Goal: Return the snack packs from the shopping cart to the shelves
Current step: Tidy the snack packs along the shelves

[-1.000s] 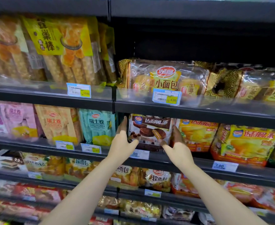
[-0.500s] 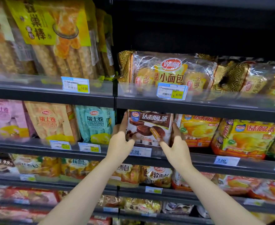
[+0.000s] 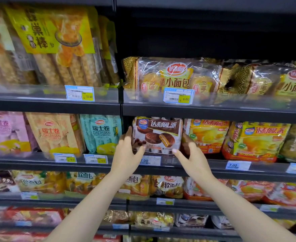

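A brown chocolate pie pack [image 3: 158, 132] stands upright on the second shelf [image 3: 259, 173], just right of the shelf divider. My left hand [image 3: 126, 154] grips its left edge, fingers up along the side and thumb across the lower front. My right hand [image 3: 192, 157] holds the right edge, its fingers between this pack and the yellow pie pack [image 3: 206, 135] beside it, thumb at the lower front corner. The shopping cart is out of view.
Teal, tan and pink Swiss roll packs [image 3: 101, 133] fill the shelf to the left. Small bread bags [image 3: 175, 77] lie on the shelf above, tall yellow stick packs [image 3: 56, 46] at upper left. Lower shelves hold several soft bread packs [image 3: 168, 186]. Price tags line the rails.
The brown pack has gone from a backward lean to standing upright at the shelf front. Both hands have stayed on its sides.
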Tool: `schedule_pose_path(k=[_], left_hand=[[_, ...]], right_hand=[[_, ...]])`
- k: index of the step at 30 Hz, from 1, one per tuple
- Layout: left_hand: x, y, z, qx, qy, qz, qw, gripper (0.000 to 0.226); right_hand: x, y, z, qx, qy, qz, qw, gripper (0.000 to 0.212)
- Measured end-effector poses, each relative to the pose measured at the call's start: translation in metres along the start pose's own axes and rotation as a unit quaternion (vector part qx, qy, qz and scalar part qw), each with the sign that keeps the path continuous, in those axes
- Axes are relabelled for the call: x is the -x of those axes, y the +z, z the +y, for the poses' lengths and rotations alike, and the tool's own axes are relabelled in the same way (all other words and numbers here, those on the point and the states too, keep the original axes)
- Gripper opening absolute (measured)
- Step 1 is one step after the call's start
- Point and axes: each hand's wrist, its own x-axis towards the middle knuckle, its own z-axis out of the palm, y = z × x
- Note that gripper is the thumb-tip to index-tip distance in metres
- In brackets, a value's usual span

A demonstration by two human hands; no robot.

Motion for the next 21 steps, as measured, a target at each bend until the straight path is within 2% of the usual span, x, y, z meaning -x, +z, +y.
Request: schedule_pose_path(k=[2,8,13,18,21], left_hand=[[0.008,-0.002,0.007,-0.003,0.021,0.003,1.000,0.045],[0.026,0.004,0.033,-0.023,0.060,0.007,0.998,0.071],[0.036,0.029,0.061,-0.044,0.099,0.010,0.994,0.064],[0.050,0.068,0.094,-0.030,0.083,-0.004,0.996,0.064],[0.055,0.091,0.108,-0.029,0.070,-0.011,0.997,0.064]], right_hand=[[0.008,-0.011,0.004,0.025,0.003,-0.004,1.000,0.067],[0.020,-0.057,0.024,0.058,-0.013,-0.009,0.998,0.067],[0.018,-0.095,0.050,0.049,-0.035,-0.005,0.998,0.064],[0.013,-0.125,0.078,0.073,-0.061,-0.008,0.995,0.060],[0.008,-0.141,0.097,0.137,-0.093,-0.015,0.986,0.057]])
